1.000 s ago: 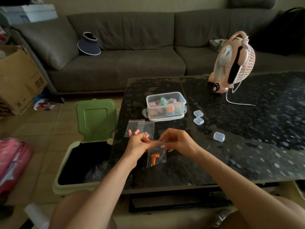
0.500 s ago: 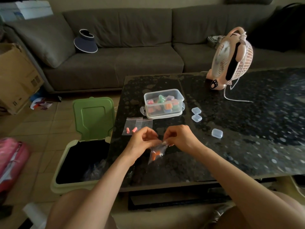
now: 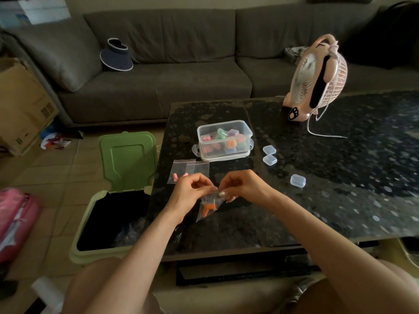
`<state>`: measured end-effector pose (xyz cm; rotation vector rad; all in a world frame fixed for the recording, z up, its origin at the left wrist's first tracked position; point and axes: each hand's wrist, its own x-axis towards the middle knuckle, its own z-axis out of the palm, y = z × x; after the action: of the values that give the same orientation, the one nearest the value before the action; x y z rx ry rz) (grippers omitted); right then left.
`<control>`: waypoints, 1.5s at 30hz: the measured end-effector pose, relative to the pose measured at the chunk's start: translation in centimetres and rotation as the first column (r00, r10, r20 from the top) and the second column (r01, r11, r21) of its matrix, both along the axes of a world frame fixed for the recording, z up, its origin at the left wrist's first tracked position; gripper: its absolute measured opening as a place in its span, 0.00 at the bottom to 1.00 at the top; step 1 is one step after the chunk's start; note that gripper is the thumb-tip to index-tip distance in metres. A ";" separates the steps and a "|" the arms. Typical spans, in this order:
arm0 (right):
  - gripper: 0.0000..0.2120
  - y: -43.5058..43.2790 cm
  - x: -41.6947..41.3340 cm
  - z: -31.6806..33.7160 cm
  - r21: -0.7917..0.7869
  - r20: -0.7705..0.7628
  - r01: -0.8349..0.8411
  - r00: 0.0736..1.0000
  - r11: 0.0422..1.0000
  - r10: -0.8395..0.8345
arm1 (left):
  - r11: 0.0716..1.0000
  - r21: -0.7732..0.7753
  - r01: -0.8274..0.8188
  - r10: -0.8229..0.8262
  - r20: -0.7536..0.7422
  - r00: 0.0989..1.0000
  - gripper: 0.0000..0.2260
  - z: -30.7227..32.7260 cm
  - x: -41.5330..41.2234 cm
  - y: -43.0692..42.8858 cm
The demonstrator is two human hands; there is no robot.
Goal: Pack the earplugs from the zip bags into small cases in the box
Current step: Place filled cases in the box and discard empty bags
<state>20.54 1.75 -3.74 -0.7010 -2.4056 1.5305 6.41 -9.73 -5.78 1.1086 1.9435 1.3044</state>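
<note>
Pinching zip bag mouth between left hand and right hand, orange earplugs inside. Judging midway: filled cases in box, three empty cases, pink-earplug bag waiting near surface's left edge.

Centre frame, orange earplugs sit in a clear zip bag; the table is black, speckled grey; at left a green-lidded bin; upper right a pink fan; a grey-brown sofa spans the top

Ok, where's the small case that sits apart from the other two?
In the head view the lone case lies on the table, right of the right hand, nearer the person than the pair of cases beside the box.
</note>
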 end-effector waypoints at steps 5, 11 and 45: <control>0.07 -0.1 0.1 0.3 -0.008 0.004 0.003 1.000 1.000 -0.003 | 1.000 0.027 -0.012 0.014 -0.091 0.996 0.09 -0.4 -0.3 0.2; 0.06 0.2 0.0 0.3 0.012 0.092 0.047 0.995 0.999 -0.048 | 0.995 0.086 0.043 -0.036 -0.081 0.996 0.05 -0.7 -0.6 0.3; 0.11 0.8 0.2 0.2 0.057 0.171 -0.079 0.983 0.995 0.068 | 0.960 -0.121 0.252 -0.278 -0.311 0.909 0.08 0.1 0.1 -0.2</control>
<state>20.74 2.54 -3.52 -0.7657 -2.6193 1.4680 6.46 -9.88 -5.71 1.5669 1.9628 0.9356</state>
